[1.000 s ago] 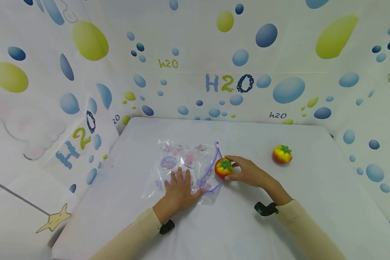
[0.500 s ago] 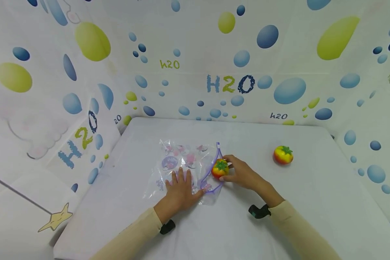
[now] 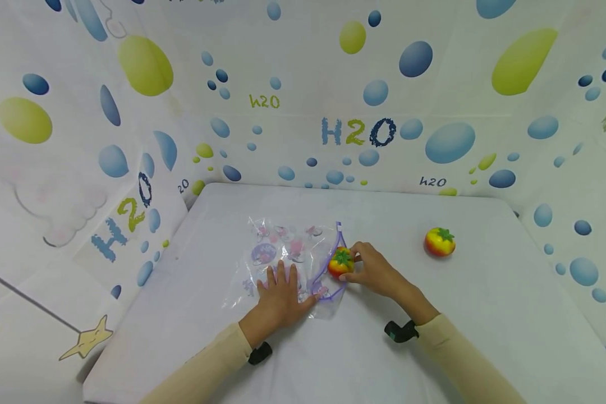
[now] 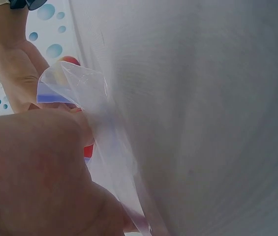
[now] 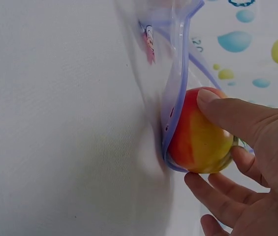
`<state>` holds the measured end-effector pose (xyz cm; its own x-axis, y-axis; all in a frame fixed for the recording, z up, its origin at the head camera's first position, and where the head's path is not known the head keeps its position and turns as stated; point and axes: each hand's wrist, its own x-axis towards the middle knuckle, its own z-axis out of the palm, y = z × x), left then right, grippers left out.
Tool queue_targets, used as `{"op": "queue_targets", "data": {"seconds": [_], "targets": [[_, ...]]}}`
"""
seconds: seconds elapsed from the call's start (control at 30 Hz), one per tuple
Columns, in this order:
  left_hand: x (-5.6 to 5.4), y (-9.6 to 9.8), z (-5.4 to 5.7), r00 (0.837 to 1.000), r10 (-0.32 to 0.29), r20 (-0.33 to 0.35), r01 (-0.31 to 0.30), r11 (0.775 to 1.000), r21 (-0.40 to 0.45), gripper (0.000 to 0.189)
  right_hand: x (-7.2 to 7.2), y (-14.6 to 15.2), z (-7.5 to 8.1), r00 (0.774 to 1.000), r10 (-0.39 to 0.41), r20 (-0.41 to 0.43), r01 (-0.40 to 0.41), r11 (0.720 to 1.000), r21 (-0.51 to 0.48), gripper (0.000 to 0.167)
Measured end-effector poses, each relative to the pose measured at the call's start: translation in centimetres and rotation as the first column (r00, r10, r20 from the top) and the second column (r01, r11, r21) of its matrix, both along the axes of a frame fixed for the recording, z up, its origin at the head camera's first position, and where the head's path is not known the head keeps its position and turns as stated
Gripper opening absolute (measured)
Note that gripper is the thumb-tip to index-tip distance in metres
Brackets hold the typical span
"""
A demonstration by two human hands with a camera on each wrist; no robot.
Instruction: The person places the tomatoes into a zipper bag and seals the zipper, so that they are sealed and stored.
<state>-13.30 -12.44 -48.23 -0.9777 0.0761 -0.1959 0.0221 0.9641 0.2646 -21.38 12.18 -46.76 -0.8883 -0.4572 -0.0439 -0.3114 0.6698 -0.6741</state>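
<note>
A clear zip bag (image 3: 310, 233) with pink and purple prints and a purple zip edge lies flat, its mouth parted to the right. My left hand (image 3: 280, 300) rests on it with fingers spread, the thumb by the lower zip edge. At the mouth sits a red-and-yellow toy tomato (image 3: 340, 262) with green leaves. My right hand (image 3: 376, 272) holds this tomato between thumb and fingers from the right. The right wrist view shows the tomato's front side inside the purple zip edge (image 5: 182, 93), thumb (image 5: 210, 98) on its upper side.
A second toy tomato (image 3: 440, 242) lies to the right on the white-covered table (image 3: 485, 292). Behind and beside the table hang white sheets (image 3: 303, 67) with blue and green drops. Each wrist carries a small black camera (image 3: 401, 331).
My right hand has moved left with the toy tomato, from beside the zip edge into the bag's mouth. In the last half second it shifts only slightly. My left hand stays on the bag.
</note>
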Motion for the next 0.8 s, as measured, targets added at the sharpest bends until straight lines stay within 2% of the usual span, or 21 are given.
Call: {"op": "queue_targets", "data": {"seconds": [0.2, 0.4, 0.6, 0.8], "targets": [[0.0, -0.1, 0.0, 1.0, -0.004, -0.004, 0.004, 1.0, -0.007, 0.1, 0.1, -0.3, -0.1, 0.999, -0.011, -0.041, 0.012, 1.0, 0.015, 0.046], [-0.1, -0.2, 0.1, 1.0, -0.01, 0.002, 0.01, 1.0, -0.004, 0.101, 0.0, -0.7, -0.3, 0.998, 0.022, -0.067, -0.023, 1.0, -0.012, 0.037], [0.0, -0.2, 0.0, 1.0, -0.016, -0.007, 0.016, 1.0, 0.0, 0.1, -0.1, -1.2, -0.7, 0.992, 0.043, -0.12, -0.042, 0.999, 0.015, 0.032], [0.1, -0.3, 0.0, 1.0, -0.019, -0.01, 0.019, 1.0, -0.004, 0.101, -0.1, -1.8, -0.7, 0.993, 0.068, -0.098, -0.071, 0.997, -0.027, 0.022]]}}
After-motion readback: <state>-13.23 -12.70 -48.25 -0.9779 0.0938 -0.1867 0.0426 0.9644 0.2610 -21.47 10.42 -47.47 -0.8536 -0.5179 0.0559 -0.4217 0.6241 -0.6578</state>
